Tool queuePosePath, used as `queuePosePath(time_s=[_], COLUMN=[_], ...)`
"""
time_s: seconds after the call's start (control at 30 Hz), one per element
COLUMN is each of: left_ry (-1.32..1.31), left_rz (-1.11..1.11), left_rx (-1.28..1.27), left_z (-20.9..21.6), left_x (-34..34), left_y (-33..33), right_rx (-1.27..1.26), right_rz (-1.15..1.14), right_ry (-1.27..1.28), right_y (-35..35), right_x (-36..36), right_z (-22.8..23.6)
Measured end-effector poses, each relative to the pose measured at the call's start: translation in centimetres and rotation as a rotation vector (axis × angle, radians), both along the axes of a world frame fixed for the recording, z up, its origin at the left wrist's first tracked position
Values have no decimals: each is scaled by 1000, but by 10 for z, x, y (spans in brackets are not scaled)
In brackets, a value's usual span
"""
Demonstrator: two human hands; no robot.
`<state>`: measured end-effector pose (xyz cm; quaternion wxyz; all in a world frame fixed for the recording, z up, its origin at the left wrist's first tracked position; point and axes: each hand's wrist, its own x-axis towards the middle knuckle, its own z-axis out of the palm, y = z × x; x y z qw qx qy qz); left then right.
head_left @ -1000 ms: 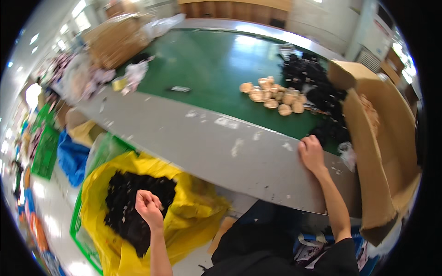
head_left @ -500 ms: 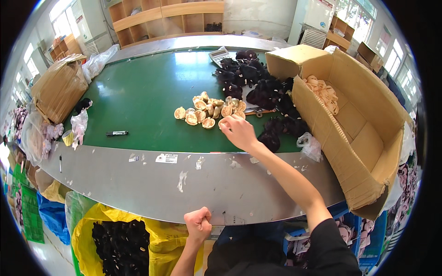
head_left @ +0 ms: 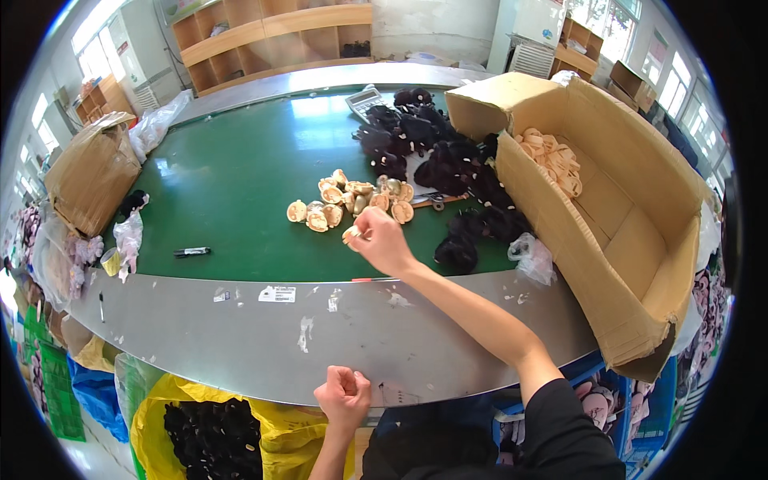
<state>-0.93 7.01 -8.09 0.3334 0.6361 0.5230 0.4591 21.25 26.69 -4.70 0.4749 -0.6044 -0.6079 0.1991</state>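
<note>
My right hand [head_left: 382, 242] is over the green table surface, fingers pinched on a small cream-coloured round shell [head_left: 350, 234] at the near side of a pile. The pile holds several similar cup-like shells [head_left: 318, 220], gold outside and cream inside. At the table's near metal edge, my left hand [head_left: 344, 396] is closed in a fist, and whatever it may hold is hidden. Beyond and right of the pile lie many black plush pieces [head_left: 452, 164], with a pair of scissors [head_left: 436, 200] partly among them.
A large open cardboard box [head_left: 584, 280] with peach-coloured strips [head_left: 552, 160] stands on the right. A calculator [head_left: 368, 102] lies at the back, a black marker [head_left: 192, 251] on the left. Below the edge, a yellow bag [head_left: 276, 436] holds black pieces. Another carton [head_left: 92, 176] stands far left.
My right hand has moved left and slightly nearer, and now has a shell between its fingers. My left fist stays by the table edge. The view has shifted slightly.
</note>
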Motion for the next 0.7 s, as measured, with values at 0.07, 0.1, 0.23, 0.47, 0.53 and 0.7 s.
queuePosePath(time_s=[0.07,0.1,0.23,0.47,0.53,0.7], left_ry=[-23,-32,-45,-195,-241,-290], left_rz=[-38,-52,-161,-204,-179,-212], left_rx=[1,1,87,-55,-131,-171], left_z=[-2,-2,-7,0,2,11], left_x=[0,-2,-10,-16,-20,-21], left_y=[-1,-1,1,1,-1,-7], right_rx=[-8,56,39,-302,-469,-491], right_rz=[68,126,-14,-417,-425,-350], right_ry=[432,604,718,-209,-276,-407], right_y=[-16,-26,-77,-129,-131,-119], right_x=[25,38,103,182,175,167], right_z=[6,10,46,10,5,-10])
